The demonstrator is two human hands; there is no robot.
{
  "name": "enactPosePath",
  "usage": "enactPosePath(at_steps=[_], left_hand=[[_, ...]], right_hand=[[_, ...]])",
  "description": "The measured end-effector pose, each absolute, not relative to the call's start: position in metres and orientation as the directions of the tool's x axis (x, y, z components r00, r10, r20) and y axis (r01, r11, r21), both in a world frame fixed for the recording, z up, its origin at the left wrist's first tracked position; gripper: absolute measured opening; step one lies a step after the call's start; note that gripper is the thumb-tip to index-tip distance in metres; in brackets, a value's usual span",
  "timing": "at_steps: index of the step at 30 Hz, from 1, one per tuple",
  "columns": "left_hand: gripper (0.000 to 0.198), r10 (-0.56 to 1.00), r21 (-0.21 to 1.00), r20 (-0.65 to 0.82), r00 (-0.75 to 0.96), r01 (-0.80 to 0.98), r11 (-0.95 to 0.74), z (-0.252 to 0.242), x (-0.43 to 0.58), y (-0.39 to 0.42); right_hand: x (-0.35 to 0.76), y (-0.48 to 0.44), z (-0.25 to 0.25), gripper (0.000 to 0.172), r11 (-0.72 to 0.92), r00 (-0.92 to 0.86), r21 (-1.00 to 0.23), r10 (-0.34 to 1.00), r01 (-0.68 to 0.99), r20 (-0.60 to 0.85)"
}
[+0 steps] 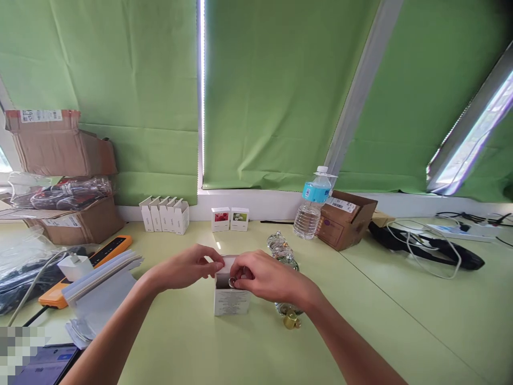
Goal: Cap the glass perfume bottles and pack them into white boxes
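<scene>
A small white cardboard box (231,303) with printed lines on its front stands upright on the table, its top open. My left hand (199,262) pinches the box's upper left edge by the raised flap. Over the opening, my right hand (260,274) is closed, with a small round metal piece (232,282) at its fingertips. What lies inside the box is hidden. Partly behind my right hand and wrist runs a row of shiny glass or clear plastic pieces (279,246), with a small gold-coloured cup-like piece (292,320) at the near end.
Several white open boxes (164,215) and two small picture boxes (220,220) stand at the back. A water bottle (313,206) and a brown carton (345,219) are to the right. Papers (104,294), an orange power strip (108,254) and a phone (46,364) lie left.
</scene>
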State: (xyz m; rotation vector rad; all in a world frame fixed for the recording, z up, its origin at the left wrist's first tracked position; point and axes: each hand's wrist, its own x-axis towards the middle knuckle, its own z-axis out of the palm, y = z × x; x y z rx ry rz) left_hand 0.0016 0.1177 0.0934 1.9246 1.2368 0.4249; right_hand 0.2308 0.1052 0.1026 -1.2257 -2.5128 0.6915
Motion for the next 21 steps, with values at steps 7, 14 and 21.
enactPosePath(at_steps=[7, 14, 21], left_hand=[[0.037, 0.870, 0.768, -0.066, 0.488, 0.582, -0.267, 0.087, 0.011, 0.122], [0.026, 0.883, 0.685, 0.099, 0.459, 0.612, -0.395, 0.082, 0.024, 0.121], [0.038, 0.856, 0.752, 0.007, 0.517, 0.561, -0.345, 0.090, 0.014, 0.121]], right_hand=[[0.238, 0.104, 0.108, 0.014, 0.523, -0.586, -0.547, 0.807, 0.654, 0.072], [0.243, 0.105, 0.111, 0.014, 0.515, -0.616, -0.575, 0.787, 0.636, 0.023], [0.236, 0.101, 0.101, 0.030, 0.410, -0.400, -0.414, 0.909, 0.813, 0.116]])
